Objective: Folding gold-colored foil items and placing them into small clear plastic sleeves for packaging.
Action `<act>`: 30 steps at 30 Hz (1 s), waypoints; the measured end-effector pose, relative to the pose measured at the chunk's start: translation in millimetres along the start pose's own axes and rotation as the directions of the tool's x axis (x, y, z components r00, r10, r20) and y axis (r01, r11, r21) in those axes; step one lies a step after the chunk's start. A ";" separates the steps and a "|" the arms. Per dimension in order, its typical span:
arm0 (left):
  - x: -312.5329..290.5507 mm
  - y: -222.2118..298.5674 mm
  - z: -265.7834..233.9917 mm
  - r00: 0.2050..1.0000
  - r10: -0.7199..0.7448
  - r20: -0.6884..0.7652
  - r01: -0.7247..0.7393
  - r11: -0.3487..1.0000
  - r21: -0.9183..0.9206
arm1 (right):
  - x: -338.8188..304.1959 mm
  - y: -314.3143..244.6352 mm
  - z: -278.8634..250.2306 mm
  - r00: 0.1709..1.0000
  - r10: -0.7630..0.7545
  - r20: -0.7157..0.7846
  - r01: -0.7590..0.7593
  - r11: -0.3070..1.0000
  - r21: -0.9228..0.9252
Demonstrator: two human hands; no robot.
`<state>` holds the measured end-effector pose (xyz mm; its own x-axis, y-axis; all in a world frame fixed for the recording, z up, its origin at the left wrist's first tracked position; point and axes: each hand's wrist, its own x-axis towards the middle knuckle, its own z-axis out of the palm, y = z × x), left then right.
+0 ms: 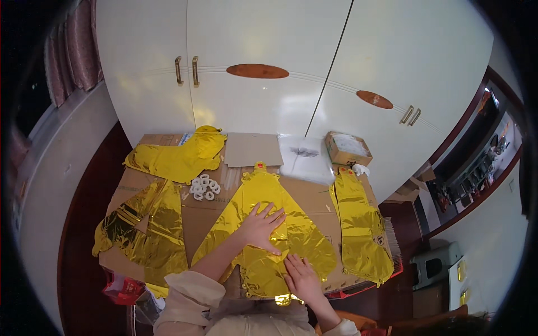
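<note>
Lying on the cardboard (197,221), from its middle to its near edge, the gold foil sheet (302,232) is under my spread left hand (261,228) and my flat right hand (305,281); white rings (197,189) sit toward the far edge.

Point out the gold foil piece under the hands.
The middle gold foil piece, roughly triangular: the left hand and right hand both lie on it. No hand touches the other foil pieces.
</note>
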<state>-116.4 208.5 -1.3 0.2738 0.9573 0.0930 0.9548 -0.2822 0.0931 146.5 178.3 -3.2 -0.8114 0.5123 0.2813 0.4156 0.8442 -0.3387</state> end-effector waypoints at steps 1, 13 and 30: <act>-0.1 0.7 -1.4 1.000 0.001 0.007 -0.001 1.000 -0.002 | -0.9 -0.5 2.4 1.000 0.000 0.005 0.000 1.000 -0.002; -2.9 -2.4 -0.6 0.999 0.016 -0.035 -0.016 1.000 0.001 | 10.7 -11.3 -6.7 0.991 -0.035 0.127 0.058 0.982 -0.178; -2.3 -3.4 6.6 0.995 0.020 -0.096 -0.023 0.999 -0.027 | 12.6 14.6 -12.6 0.985 -0.023 0.168 0.050 0.987 -0.154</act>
<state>-119.4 207.6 -8.4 0.2805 0.9409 0.1900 0.9449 -0.3055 0.1180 147.6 199.1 6.7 -0.8785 0.4586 0.1339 0.4331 0.8828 -0.1817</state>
